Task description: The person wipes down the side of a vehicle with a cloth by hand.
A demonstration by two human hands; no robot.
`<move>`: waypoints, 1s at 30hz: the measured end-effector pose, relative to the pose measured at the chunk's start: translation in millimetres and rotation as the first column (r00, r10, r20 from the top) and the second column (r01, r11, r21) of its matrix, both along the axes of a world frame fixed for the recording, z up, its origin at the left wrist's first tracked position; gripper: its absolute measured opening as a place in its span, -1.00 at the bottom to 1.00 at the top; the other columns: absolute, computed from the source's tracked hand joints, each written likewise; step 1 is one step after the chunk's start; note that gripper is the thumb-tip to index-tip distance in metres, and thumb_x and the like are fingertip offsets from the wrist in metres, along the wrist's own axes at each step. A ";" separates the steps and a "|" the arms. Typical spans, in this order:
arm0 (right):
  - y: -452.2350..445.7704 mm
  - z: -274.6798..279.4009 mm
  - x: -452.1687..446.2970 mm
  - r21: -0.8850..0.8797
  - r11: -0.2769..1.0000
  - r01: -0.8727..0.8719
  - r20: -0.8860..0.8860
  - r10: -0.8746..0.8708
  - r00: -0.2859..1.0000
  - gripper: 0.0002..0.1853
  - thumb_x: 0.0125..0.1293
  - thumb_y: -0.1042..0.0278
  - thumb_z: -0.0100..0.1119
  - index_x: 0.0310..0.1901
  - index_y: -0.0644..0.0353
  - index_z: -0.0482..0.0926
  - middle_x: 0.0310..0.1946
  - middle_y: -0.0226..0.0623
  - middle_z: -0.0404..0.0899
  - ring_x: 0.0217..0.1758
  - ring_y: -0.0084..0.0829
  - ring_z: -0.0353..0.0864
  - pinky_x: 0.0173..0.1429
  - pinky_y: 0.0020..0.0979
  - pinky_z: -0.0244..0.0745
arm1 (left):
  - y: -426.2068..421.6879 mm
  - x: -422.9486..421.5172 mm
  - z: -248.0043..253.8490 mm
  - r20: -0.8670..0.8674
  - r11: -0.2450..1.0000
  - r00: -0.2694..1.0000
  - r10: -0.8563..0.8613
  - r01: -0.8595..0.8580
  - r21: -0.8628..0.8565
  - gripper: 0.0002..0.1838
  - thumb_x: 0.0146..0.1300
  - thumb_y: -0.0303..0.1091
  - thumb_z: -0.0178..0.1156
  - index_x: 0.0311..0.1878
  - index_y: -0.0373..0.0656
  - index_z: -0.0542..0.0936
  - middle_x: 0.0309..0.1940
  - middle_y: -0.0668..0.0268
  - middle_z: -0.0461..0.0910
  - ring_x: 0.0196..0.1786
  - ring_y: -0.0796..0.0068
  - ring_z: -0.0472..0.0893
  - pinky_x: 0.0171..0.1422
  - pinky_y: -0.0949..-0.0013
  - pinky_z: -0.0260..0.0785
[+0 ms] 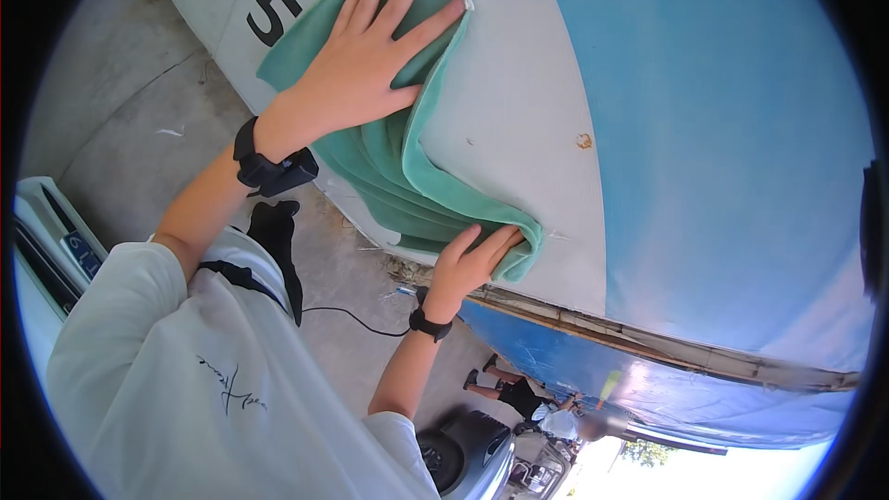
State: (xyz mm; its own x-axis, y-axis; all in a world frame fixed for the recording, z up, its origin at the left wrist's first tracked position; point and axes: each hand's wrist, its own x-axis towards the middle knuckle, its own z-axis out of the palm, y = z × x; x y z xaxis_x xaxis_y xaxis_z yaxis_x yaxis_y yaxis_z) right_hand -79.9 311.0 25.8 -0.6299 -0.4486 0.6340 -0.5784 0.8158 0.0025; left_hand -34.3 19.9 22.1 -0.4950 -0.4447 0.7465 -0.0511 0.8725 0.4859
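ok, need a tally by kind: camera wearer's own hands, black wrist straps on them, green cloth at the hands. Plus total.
Hands: 2 (left hand, right hand)
Black wrist straps: 2 (left strap, right strap)
Green cloth: 1
Total: 5

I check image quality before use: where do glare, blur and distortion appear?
Head view: dark round border, fisheye-like bending; washed-out daylight, lower right. Head view: pale sheen on the glossy blue painted surface; distant black-shorted person's head blurred; green fabric cloth reasonably sharp.
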 end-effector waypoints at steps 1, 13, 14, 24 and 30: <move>-3.6 6.1 0.8 -0.019 1.000 -0.003 -0.001 0.003 1.000 -0.40 0.43 0.28 0.00 0.37 0.51 0.19 0.39 0.37 0.14 0.46 0.29 0.10 0.49 0.01 0.02 | 0.1 2.4 2.3 0.043 0.999 0.998 -0.044 0.043 0.018 -0.06 0.05 -0.10 0.39 0.52 0.10 0.19 0.55 -0.08 -0.19 0.53 -0.41 -0.24 0.50 -0.36 -0.20; -10.9 -61.0 19.5 -0.090 0.995 0.041 0.221 -0.020 0.975 -0.39 0.46 0.27 -0.08 0.41 0.50 0.12 0.44 0.38 0.02 0.51 0.27 0.01 0.49 0.00 0.03 | -6.3 15.6 14.6 0.124 0.987 0.980 -0.158 0.153 0.048 -0.03 0.07 -0.13 0.35 0.54 0.06 0.11 0.51 -0.20 -0.22 0.49 -0.58 -0.27 0.44 -0.49 -0.24; -9.9 -59.7 17.4 -0.099 0.994 0.037 0.208 -0.016 0.978 -0.39 0.46 0.27 -0.09 0.40 0.50 0.12 0.44 0.38 0.02 0.51 0.28 0.02 0.49 0.01 0.03 | -6.5 15.8 11.1 0.125 0.991 0.983 -0.131 0.127 0.045 -0.03 0.07 -0.14 0.35 0.55 0.06 0.10 0.52 -0.21 -0.22 0.49 -0.57 -0.27 0.43 -0.49 -0.23; -28.0 18.4 8.2 -0.107 0.989 0.104 0.016 -0.103 0.995 -0.41 0.46 0.38 -0.16 0.42 0.51 0.06 0.44 0.39 -0.01 0.47 0.32 0.03 0.47 -0.01 0.03 | -0.2 6.6 5.8 0.071 0.996 0.993 -0.089 0.087 0.035 -0.06 0.10 -0.13 0.32 0.54 0.00 0.12 0.51 -0.24 -0.26 0.48 -0.59 -0.28 0.40 -0.50 -0.21; -26.5 -28.6 21.9 -0.116 0.982 0.149 0.224 -0.120 0.967 -0.38 0.45 0.36 -0.14 0.45 0.49 0.02 0.48 0.34 -0.07 0.53 0.27 -0.06 0.53 -0.04 -0.03 | -1.8 10.7 7.6 0.134 0.995 0.987 -0.089 0.084 0.047 -0.05 0.10 -0.05 0.32 0.53 -0.04 0.11 0.51 -0.27 -0.24 0.47 -0.61 -0.26 0.42 -0.49 -0.23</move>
